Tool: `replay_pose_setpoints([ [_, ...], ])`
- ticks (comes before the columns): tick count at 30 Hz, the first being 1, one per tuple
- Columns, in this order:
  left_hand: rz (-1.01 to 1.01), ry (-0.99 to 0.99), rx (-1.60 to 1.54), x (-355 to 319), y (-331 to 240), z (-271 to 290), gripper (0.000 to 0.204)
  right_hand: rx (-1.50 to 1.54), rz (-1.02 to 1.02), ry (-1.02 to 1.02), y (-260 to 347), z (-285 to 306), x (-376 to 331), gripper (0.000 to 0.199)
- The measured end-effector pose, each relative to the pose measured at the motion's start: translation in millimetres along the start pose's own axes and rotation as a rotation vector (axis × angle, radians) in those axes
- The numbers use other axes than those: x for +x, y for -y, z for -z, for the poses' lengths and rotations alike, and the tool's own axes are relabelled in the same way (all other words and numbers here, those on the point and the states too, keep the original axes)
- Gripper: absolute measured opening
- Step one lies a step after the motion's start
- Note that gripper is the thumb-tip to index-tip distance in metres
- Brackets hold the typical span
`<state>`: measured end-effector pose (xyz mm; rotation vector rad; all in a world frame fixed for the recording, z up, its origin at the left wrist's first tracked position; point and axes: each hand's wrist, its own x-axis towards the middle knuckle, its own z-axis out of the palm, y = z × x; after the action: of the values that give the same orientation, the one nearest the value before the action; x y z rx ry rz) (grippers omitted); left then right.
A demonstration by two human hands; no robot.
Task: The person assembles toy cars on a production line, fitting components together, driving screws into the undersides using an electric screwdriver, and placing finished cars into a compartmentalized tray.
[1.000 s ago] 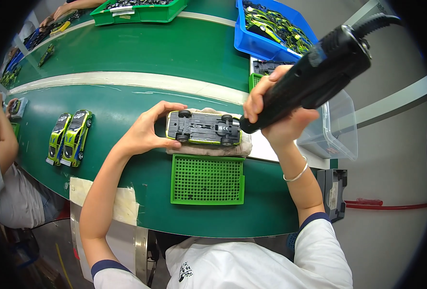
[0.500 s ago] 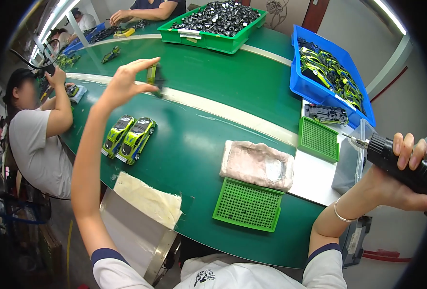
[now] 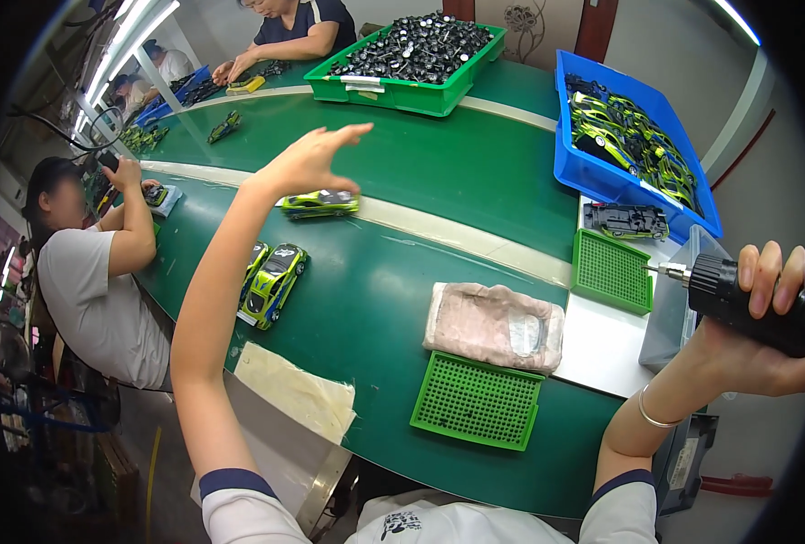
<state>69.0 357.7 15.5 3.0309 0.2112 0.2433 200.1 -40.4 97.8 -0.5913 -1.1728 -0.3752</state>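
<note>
My left hand (image 3: 316,165) reaches over the bench with thumb and fingers spread, holding nothing. Just beneath its thumb, a lime-green toy car (image 3: 316,205) lies along the pale strip; whether the thumb touches it I cannot tell. Nearer to me stands another green toy car (image 3: 277,283) with black windows, and a second one beside it is partly hidden by my left forearm. At the far right, my right hand (image 3: 765,313) is wrapped round a black electric screwdriver (image 3: 720,283), its metal bit pointing left.
A pink padded cradle (image 3: 493,326) and a green perforated tray (image 3: 475,401) lie in front of me. Beyond are a blue bin of car bodies (image 3: 634,145), an upturned car (image 3: 624,220), another green tray (image 3: 613,272) and a green crate of black parts (image 3: 380,91). Co-workers sit left and far.
The green car between my left fingers is now down on the pale strip, with the hand opened above it. The view has shifted slightly. My right hand keeps its hold on the screwdriver.
</note>
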Motion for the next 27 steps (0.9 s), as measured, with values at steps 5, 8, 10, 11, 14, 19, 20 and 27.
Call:
replay_pose_setpoints([
  [5, -0.051, 0.088, 0.159, 45, -44, -41, 0.097, -0.032, 0.001, -0.015, 1, 0, -2, 0.066],
  [8, 0.050, 0.239, 0.051, 67, -55, -72, 0.095, 0.070, -0.111, -0.179, 8, 8, -14, 0.070],
  [10, -0.004, 0.136, -0.088, 74, -55, -85, 0.089, 0.033, -0.094, -0.174, 9, 9, -14, 0.071],
  [11, -0.027, 0.126, -0.105, 73, -57, -87, 0.087, 0.052, -0.097, -0.196, 9, 8, -15, 0.072],
  [14, -0.070, 0.113, -0.104, 70, -43, -87, 0.084, 0.048, -0.096, -0.219, 9, 5, -15, 0.072],
  [19, 0.109, 0.109, 0.051, 28, 40, -56, 0.080, 0.068, -0.097, -0.191, 6, 5, -15, 0.072],
  [20, 0.170, 0.096, 0.064, 15, 66, -51, 0.080, 0.051, -0.095, -0.176, 5, 3, -15, 0.072],
  [27, 0.297, 0.182, -0.076, -4, 126, -46, 0.088, 0.061, -0.153, -0.250, -6, -5, -19, 0.071],
])
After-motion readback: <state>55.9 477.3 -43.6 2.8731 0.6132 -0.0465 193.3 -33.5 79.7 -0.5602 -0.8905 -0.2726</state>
